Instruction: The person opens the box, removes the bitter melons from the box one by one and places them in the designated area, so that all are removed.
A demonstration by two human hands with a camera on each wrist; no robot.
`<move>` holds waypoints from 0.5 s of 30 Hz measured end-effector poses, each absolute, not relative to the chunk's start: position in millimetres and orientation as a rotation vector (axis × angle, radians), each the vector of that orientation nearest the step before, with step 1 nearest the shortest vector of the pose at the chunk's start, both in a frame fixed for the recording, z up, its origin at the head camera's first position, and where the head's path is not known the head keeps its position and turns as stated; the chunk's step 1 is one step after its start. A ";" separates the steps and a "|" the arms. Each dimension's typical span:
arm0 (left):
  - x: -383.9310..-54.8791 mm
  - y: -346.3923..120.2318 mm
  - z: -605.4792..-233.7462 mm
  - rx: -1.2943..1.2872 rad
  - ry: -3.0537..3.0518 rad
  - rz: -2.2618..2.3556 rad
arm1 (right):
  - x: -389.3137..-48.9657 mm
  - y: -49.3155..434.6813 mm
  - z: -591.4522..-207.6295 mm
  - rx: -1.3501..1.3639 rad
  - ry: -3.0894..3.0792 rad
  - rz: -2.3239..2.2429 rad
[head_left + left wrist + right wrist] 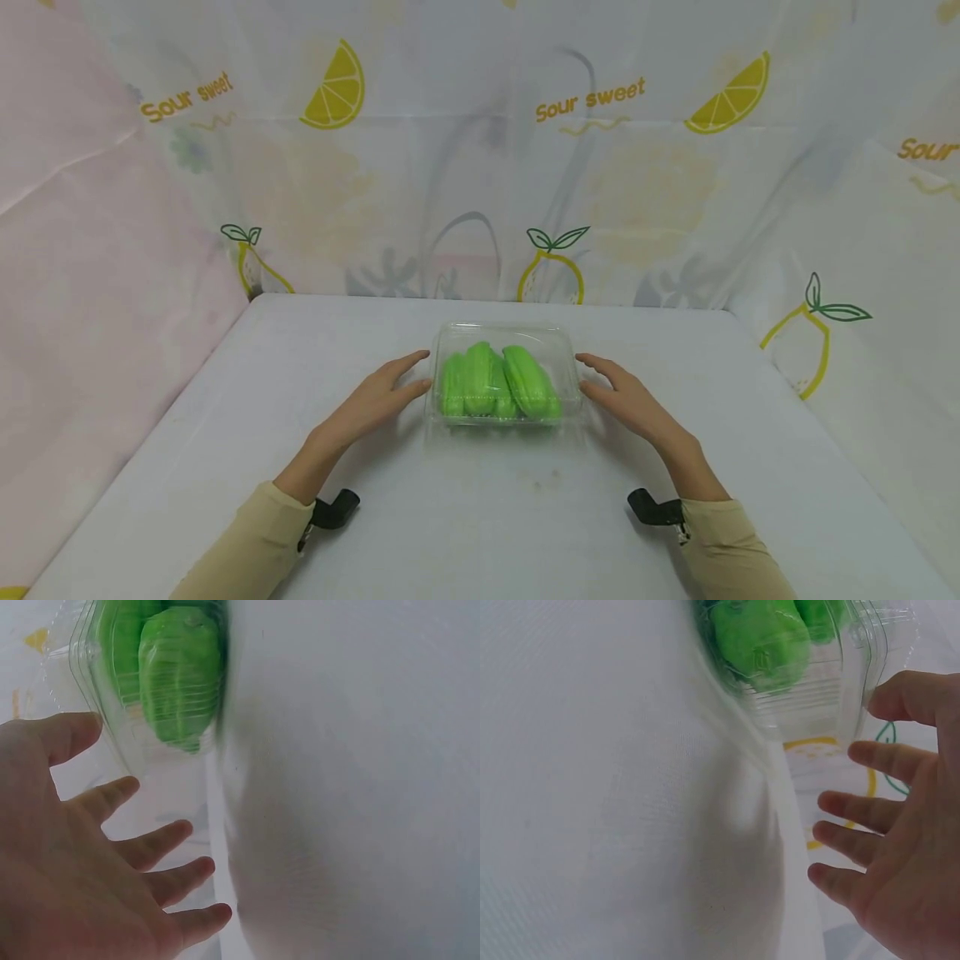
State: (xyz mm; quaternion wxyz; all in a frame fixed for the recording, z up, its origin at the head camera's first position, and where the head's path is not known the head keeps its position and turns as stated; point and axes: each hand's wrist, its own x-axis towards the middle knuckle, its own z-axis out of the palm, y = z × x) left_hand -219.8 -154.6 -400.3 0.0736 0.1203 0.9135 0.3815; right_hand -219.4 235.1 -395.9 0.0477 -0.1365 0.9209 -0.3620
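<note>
A clear plastic clamshell box (566, 346) sits on the white table, its lid down over several long, bright green, ridged vegetable-like pieces (528, 379). My left hand (381, 396) is at the box's left side, thumb and fingers extended, fingertips right at the edge. On the opposite side my right hand (626, 400) mirrors it, with fingers spread and the tips close to the box's right edge. In the left wrist view, the thumb (75, 735) is nearest the box rim. The right wrist view shows the right thumb (904, 696) overlapping the rim. Neither hand grips anything.
The white tabletop (495, 517) extends around the box. A cloth backdrop (435, 167) printed with lemons and lettering rises behind the table's back edge. Black wrist devices (336, 509) are worn at both cuffs, beside beige sleeves (247, 537).
</note>
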 end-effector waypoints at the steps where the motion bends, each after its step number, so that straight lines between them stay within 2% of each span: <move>1: -219.9 -154.5 -400.5 0.365 2.743 1.146 | -219.4 234.8 -395.9 -0.419 2.810 -1.108; 15: -220.2 -154.1 -400.8 0.347 2.668 1.234 | -221.7 233.3 -397.6 -0.450 2.724 -1.300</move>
